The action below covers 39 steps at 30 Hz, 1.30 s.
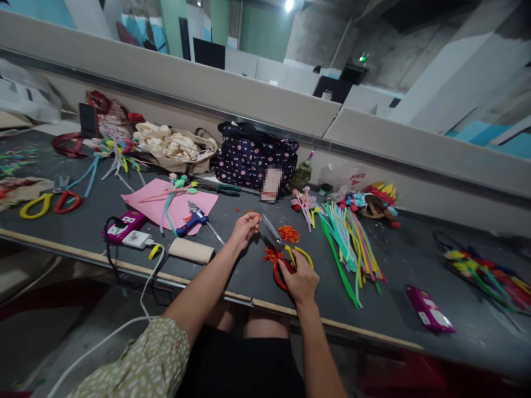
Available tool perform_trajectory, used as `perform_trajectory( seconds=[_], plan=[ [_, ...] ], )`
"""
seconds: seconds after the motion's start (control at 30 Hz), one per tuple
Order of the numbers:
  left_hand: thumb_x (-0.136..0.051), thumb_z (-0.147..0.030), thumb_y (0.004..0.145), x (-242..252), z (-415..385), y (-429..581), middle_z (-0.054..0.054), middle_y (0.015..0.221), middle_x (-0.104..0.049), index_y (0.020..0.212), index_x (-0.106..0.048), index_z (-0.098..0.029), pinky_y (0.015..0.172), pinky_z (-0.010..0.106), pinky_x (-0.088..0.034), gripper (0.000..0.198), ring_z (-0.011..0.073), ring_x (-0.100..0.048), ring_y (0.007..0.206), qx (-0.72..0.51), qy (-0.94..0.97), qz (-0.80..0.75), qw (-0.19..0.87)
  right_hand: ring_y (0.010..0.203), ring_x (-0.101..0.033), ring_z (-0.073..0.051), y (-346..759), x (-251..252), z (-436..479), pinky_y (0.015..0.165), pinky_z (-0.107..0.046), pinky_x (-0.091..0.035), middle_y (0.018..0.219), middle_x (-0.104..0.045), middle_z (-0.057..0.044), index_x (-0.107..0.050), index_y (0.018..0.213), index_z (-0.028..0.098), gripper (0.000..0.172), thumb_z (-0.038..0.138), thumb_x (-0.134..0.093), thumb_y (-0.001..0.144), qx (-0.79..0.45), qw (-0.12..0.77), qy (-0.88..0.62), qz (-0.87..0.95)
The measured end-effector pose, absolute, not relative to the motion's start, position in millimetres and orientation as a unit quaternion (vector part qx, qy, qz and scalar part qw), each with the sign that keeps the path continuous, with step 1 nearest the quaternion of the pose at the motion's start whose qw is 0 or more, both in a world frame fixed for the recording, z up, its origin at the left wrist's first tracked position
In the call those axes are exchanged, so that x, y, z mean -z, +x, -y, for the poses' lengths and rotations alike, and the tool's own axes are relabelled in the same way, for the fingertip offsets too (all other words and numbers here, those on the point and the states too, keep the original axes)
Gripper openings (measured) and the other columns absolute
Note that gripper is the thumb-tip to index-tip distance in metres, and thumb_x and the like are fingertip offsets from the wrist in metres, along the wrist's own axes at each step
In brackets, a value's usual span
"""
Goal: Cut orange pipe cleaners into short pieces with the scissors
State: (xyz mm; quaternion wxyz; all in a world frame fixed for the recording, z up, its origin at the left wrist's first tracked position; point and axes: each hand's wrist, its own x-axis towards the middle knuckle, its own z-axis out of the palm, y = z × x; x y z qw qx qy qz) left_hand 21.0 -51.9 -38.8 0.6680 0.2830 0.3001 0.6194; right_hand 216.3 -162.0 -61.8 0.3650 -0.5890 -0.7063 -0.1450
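Observation:
My right hand (302, 276) is wrapped round the handles of a pair of scissors (274, 232), one handle red and the other yellow. Their blades point up and left toward my left hand (246, 229). Its fingertips pinch a small orange piece (259, 218) close to the blade tips; the piece is too small to make out well. Beside the blades lies a pile of short orange cuttings (289, 234). More orange-red pieces (271, 254) sit near the scissors' pivot, partly hidden by the handles.
Right of my hands lie many-coloured pipe cleaners (352, 243) and a purple box (430, 309). To the left are a cardboard tube (191, 251), a blue glue gun (193, 221), pink paper (143, 198) and a second pair of scissors (68, 202). A dotted bag (244, 157) stands behind.

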Motion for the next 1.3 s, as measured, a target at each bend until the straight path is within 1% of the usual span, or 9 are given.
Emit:
perform_trajectory(
  seconds=[0.17,0.37,0.53,0.7,0.87,1.1,1.3],
  plan=[
    [-0.079,-0.027,0.059,37.1,53.6,21.6,-0.003,0.063,-0.054,0.081,-0.061,-0.013,0.044,0.014,-0.04,0.032,0.0033,-0.048,0.048,-0.612,0.28,-0.304,0.675,0.068,-0.062,-0.014,215.9,60.7,162.2,0.067,-0.024,-0.046,0.088,-0.069,-0.009,-0.062,0.111,0.012,0.046,0.049,-0.053,0.084,0.145,0.364,-0.584,0.711],
    [-0.078,-0.027,0.06,37.3,54.1,20.9,-0.001,0.066,-0.057,0.083,-0.064,-0.013,0.049,0.016,-0.044,0.031,0.0046,-0.051,0.051,-0.611,0.276,-0.306,0.676,0.067,-0.062,-0.014,216.8,63.5,161.4,0.065,-0.024,-0.045,0.085,-0.069,-0.008,-0.062,0.112,0.014,0.046,0.049,-0.052,0.085,0.133,0.359,-0.592,0.709],
    [-0.08,-0.025,0.058,38.7,52.5,20.6,-0.002,0.062,-0.057,0.083,-0.065,-0.012,0.048,0.016,-0.045,0.032,0.0053,-0.051,0.05,-0.61,0.272,-0.32,0.672,0.066,-0.062,-0.013,217.2,63.2,161.7,0.067,-0.024,-0.046,0.085,-0.069,-0.007,-0.062,0.112,0.014,0.045,0.049,-0.052,0.085,0.129,0.361,-0.59,0.711],
    [-0.08,-0.025,0.056,40.0,50.4,19.5,0.0,0.069,-0.062,0.083,-0.064,-0.013,0.049,0.016,-0.045,0.034,0.0042,-0.052,0.05,-0.618,0.263,-0.306,0.675,0.066,-0.062,-0.013,217.7,61.7,162.9,0.068,-0.024,-0.047,0.085,-0.069,-0.008,-0.062,0.112,0.012,0.045,0.047,-0.053,0.085,0.124,0.384,-0.576,0.711],
    [-0.08,-0.023,0.057,41.4,50.2,19.3,-0.001,0.063,-0.059,0.084,-0.064,-0.012,0.049,0.016,-0.045,0.033,0.0049,-0.053,0.05,-0.613,0.26,-0.302,0.683,0.065,-0.062,-0.013,218.3,63.0,162.9,0.068,-0.025,-0.048,0.087,-0.07,-0.009,-0.063,0.111,0.013,0.045,0.048,-0.054,0.084,0.12,0.375,-0.568,0.722],
    [-0.08,-0.023,0.058,40.7,50.9,20.5,-0.002,0.06,-0.058,0.083,-0.063,-0.012,0.05,0.016,-0.044,0.032,0.0046,-0.052,0.049,-0.602,0.257,-0.305,0.692,0.067,-0.062,-0.014,219.0,65.3,161.7,0.069,-0.026,-0.048,0.09,-0.07,-0.01,-0.063,0.112,0.013,0.046,0.049,-0.053,0.085,0.12,0.37,-0.568,0.725],
    [-0.08,-0.021,0.056,41.7,51.4,21.8,-0.002,0.059,-0.058,0.082,-0.063,-0.013,0.05,0.016,-0.044,0.032,0.005,-0.053,0.05,-0.604,0.242,-0.295,0.7,0.068,-0.062,-0.014,220.1,67.3,161.4,0.07,-0.025,-0.049,0.089,-0.07,-0.008,-0.062,0.115,0.013,0.047,0.048,-0.053,0.085,0.108,0.364,-0.562,0.735]
  ],
)
